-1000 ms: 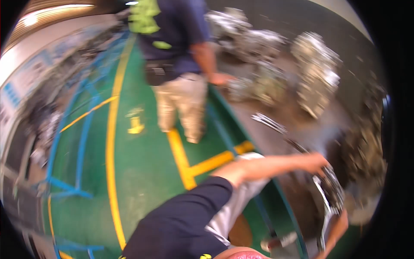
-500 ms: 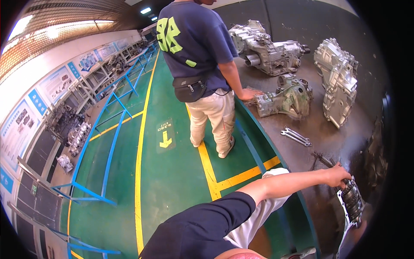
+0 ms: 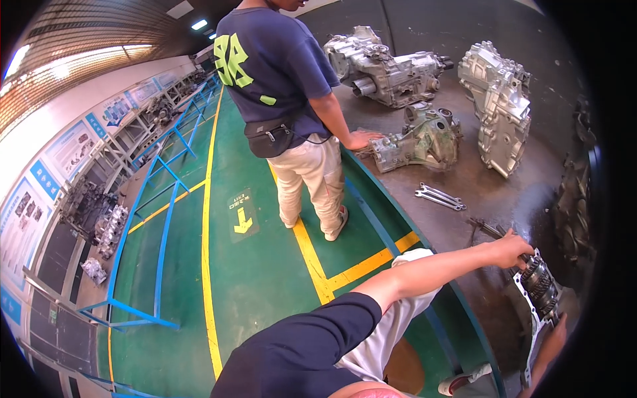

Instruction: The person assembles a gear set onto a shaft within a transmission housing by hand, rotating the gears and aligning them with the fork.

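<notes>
At the far right, an open gearbox housing [image 3: 524, 298] with a pale, bolt-holed rim lies on the bench. A gear shaft [image 3: 543, 286] with stacked dark gears sits in it. My left hand [image 3: 511, 251] reaches across from the lower middle, its fingers curled round the shaft's upper end. Dark thin rods or tools [image 3: 486, 228] lie just beyond that hand. Beside the lower end of the gears is my right hand [image 3: 552, 339], close to the picture's dark rim. Its fingers are mostly hidden, so their grip is unclear.
Several combination wrenches [image 3: 439, 197] lie on the dark bench [image 3: 424, 229]. Behind them stand a greenish gearbox [image 3: 424, 142] and silver gearboxes [image 3: 391, 69] [image 3: 496, 109]. A co-worker [image 3: 279, 86] stands at the bench edge, one hand on the greenish gearbox. Blue rails [image 3: 166, 232] line the green floor.
The whole view has shifted, so the bench things appear further left and slightly higher. My right hand now shows more plainly beside the gears. My left hand stays at the shaft's end.
</notes>
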